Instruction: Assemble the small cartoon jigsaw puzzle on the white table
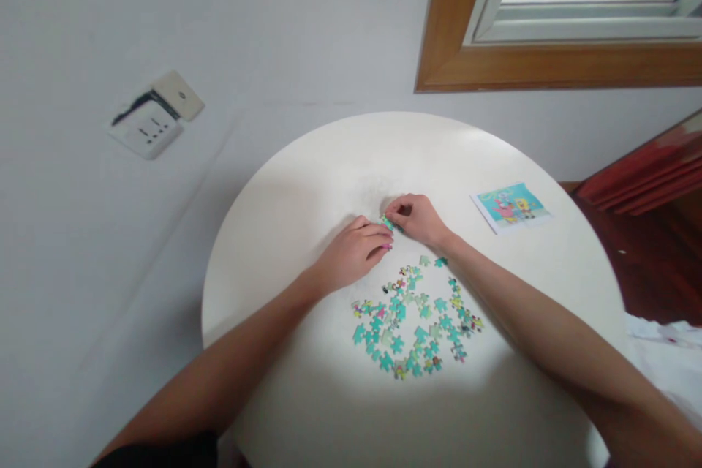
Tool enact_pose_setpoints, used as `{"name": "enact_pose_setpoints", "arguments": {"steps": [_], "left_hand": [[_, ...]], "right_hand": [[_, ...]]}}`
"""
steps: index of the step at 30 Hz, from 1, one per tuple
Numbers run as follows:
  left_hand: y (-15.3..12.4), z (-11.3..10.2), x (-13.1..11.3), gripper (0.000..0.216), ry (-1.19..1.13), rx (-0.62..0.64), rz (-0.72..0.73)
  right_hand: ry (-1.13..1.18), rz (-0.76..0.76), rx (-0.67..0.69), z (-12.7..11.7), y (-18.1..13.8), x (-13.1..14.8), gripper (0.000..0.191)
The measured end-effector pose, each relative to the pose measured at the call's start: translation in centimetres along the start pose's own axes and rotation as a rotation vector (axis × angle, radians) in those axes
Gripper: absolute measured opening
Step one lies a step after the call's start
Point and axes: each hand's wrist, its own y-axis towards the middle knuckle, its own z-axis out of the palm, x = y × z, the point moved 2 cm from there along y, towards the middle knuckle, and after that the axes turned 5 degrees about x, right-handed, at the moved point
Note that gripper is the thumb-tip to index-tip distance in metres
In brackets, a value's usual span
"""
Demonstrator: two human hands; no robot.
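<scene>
On the round white table [329, 183], my left hand [354, 252] and my right hand [417, 218] meet at the middle, both pinched on small teal puzzle pieces [387, 222] held between their fingertips. The fingers of both hands are curled and pressed together on the pieces. Just nearer to me lies a loose pile of several teal jigsaw pieces [417, 322], spread flat between my forearms.
A small picture card [511, 207] with cartoon figures lies at the table's right side. A wall socket [149, 122] sits on the white wall at left. A wooden window frame [548, 66] is above, dark red wooden furniture [647, 175] at right, white cloth [669, 344] lower right.
</scene>
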Motion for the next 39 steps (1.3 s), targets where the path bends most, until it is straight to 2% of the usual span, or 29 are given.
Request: {"name": "enact_pose_setpoints", "arguments": {"steps": [10, 13, 18, 22, 25, 27, 30, 35, 39], "left_hand": [[0.1, 0.2, 0.3, 0.021, -0.033, -0.007, -0.004], [0.1, 0.2, 0.2, 0.021, -0.04, -0.009, 0.004], [0.2, 0.2, 0.4, 0.021, -0.067, -0.01, -0.002], [0.4, 0.2, 0.6, 0.02, -0.094, -0.023, 0.0], [0.4, 0.4, 0.8, 0.02, -0.122, -0.03, 0.004], [0.5, 0.4, 0.8, 0.019, -0.135, -0.05, 0.008], [0.4, 0.3, 1.0, 0.017, -0.127, -0.134, -0.004], [0.2, -0.5, 2.3, 0.021, -0.079, -0.319, -0.125], [0.0, -0.6, 3.7, 0.017, -0.059, -0.326, -0.213]], "right_hand": [[-0.25, -0.126, -0.051, -0.3, 0.2, 0.4, 0.007], [-0.218, -0.098, -0.085, -0.4, 0.2, 0.1, 0.008], [-0.116, -0.062, -0.215, -1.1, -0.1, -0.4, 0.024], [-0.169, -0.177, -0.125, -0.9, -0.4, -0.3, 0.039], [-0.211, -0.229, -0.072, -0.7, -0.5, -0.2, 0.039], [-0.189, -0.216, -0.104, -0.8, -0.5, -0.1, 0.038], [-0.109, -0.14, -0.228, -1.3, -0.6, -0.3, 0.037], [0.021, -0.028, -0.375, -2.0, -0.6, -1.0, 0.033], [0.065, -0.011, -0.396, -1.9, -0.5, -1.4, 0.033]]}}
